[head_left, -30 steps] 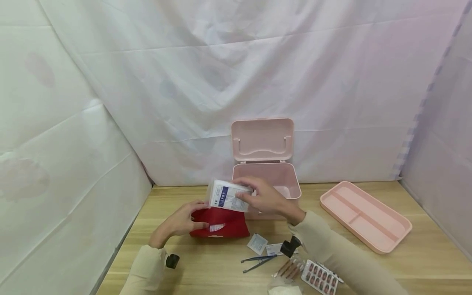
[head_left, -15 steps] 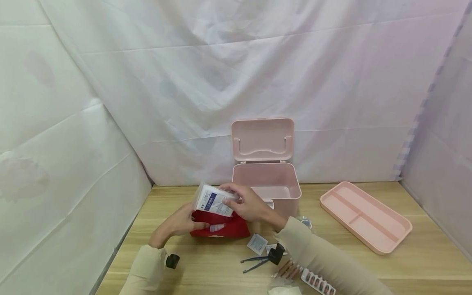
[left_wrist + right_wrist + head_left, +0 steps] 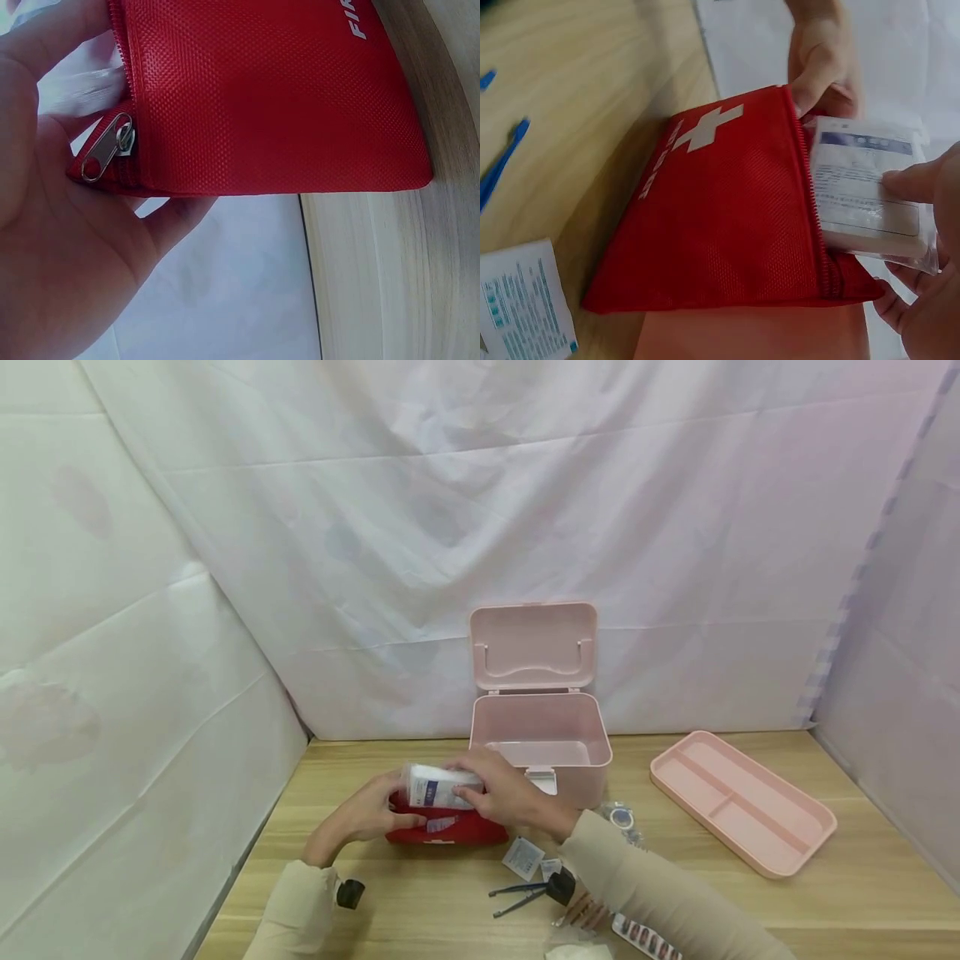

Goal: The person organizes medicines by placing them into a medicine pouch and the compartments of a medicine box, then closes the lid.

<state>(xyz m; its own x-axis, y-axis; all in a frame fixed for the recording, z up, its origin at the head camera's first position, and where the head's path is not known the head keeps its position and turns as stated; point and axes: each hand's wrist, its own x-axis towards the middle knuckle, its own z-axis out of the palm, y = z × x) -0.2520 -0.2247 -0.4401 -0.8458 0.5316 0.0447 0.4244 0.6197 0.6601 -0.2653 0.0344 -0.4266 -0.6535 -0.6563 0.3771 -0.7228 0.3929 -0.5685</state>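
Note:
A red zippered first-aid pouch (image 3: 720, 217) with a white cross stands on the table, its zip undone along the top. My left hand (image 3: 367, 810) grips the pouch at its left end, beside the metal zip pull (image 3: 109, 146). Between thumb and fingers my right hand (image 3: 502, 789) pinches a clear plastic packet (image 3: 866, 187) with a white, blue-banded label. The packet's lower part is at the pouch's mouth, overlapping the zip edge in the head view. The inside of the pouch is mostly hidden.
Behind stands a pink box (image 3: 540, 727) with its lid up. A pink divided tray (image 3: 742, 802) lies to the right. Blue tweezers (image 3: 517, 897), a small white sachet (image 3: 523, 857), a tape roll (image 3: 622, 817) and a capsule blister pack (image 3: 645, 937) lie in front.
My right hand has carried the packet left and down from near the pink box to the pouch's mouth. The left hand has stayed on the pouch.

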